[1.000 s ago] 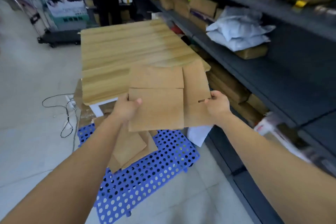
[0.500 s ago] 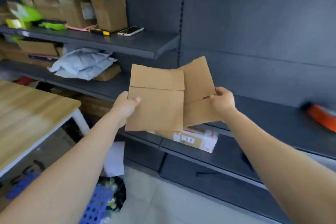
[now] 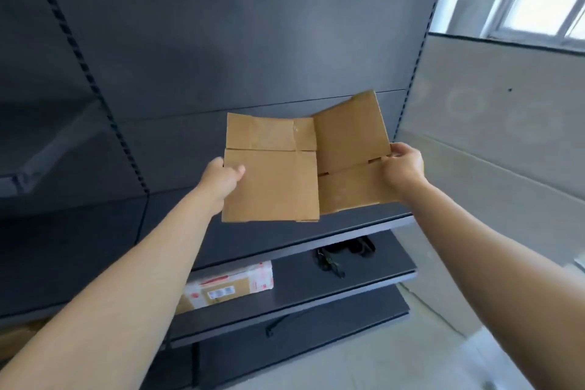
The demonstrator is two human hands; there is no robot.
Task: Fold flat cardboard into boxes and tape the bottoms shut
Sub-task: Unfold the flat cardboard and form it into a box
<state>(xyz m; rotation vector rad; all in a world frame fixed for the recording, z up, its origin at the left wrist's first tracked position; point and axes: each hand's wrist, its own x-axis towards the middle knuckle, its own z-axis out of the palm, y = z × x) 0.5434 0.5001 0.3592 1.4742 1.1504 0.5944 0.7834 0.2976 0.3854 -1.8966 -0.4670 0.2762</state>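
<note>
While the left hand grips the left edge of the flat cardboard, thumb on its front face, the sheet hangs in the air in front of a dark shelf. Over on the right, the right hand pinches the cardboard's right panel at a slot, that panel angling back. Below sits a taped parcel on a lower shelf.

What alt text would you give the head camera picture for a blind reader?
A person's left hand grips the left edge and the right hand pinches the right edge of a flat-packed brown cardboard box, held up before dark grey metal shelving. A taped brown-and-white parcel lies on a lower shelf.
</note>
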